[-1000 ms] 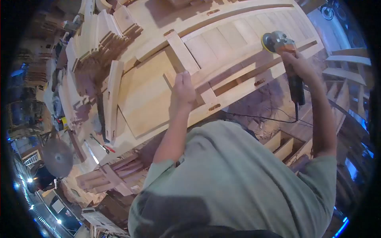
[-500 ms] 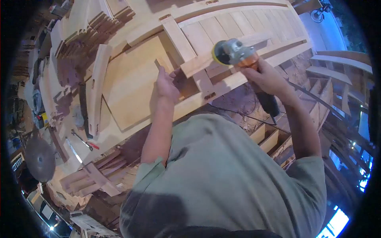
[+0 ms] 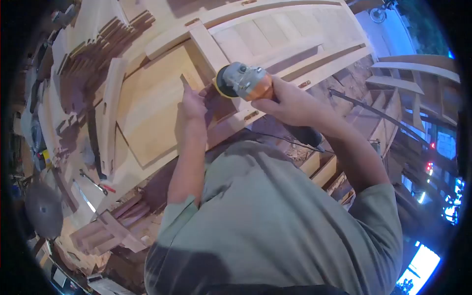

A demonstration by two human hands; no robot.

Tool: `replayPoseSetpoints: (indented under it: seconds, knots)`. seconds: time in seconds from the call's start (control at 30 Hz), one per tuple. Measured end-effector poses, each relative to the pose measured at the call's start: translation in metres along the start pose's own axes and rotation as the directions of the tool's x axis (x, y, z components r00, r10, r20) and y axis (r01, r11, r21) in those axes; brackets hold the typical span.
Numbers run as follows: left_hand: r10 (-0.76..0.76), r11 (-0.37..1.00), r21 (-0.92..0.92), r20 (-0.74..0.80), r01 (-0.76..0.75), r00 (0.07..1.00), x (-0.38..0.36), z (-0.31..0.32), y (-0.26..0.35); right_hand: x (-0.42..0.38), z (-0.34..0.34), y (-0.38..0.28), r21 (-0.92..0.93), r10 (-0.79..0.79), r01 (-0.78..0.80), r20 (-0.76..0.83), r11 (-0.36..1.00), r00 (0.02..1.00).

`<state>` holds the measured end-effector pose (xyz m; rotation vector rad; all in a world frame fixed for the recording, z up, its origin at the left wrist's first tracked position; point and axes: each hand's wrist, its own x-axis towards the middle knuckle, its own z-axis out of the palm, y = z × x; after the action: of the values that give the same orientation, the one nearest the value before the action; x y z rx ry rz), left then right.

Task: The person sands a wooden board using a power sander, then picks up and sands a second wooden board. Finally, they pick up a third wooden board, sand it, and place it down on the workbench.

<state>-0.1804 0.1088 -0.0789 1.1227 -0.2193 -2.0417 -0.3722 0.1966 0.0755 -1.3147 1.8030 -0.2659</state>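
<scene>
My right hand [image 3: 292, 101] is wrapped around an angle grinder [image 3: 253, 83] with an orange and grey head, a dark handle and a yellow-edged disc. The disc faces left, close to my left hand [image 3: 194, 103]. My left hand is closed around a piece of wood [image 3: 186, 81], whose narrow end sticks out past the thumb; the rest is mostly hidden by the hand and its shadow. Beneath both hands lies a wooden door frame [image 3: 209, 46] with slatted panels [image 3: 255, 37] on the far side. A flat wooden panel [image 3: 152, 105] lies in its nearer opening.
Stacked notched boards [image 3: 110, 42] stand at the upper left. A curved wooden rail [image 3: 113, 113] rests left of the panel. Hand tools with a red handle [image 3: 108, 188] lie on the bench's near left. Wooden frames [image 3: 388, 113] stand to the right.
The grinder in my right hand has moved left, closer to my left hand. My left hand keeps its hold on the piece of wood. The view has shifted slightly.
</scene>
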Motion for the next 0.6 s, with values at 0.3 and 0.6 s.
replayPoseSetpoints:
  seconds: [0.3,0.6]
  knots:
    - [-0.003,0.999,0.047,-0.156,0.011,0.988,0.027,-0.035,-0.007,-0.003,-0.007,0.001,-0.130,-0.068,0.072,0.034,0.989,0.997]
    - [-0.025,0.998,-0.053,-0.108,0.019,0.994,-0.001,0.010,-0.005,-0.009,-0.056,0.048,0.089,-0.056,0.062,-0.066,0.994,0.996]
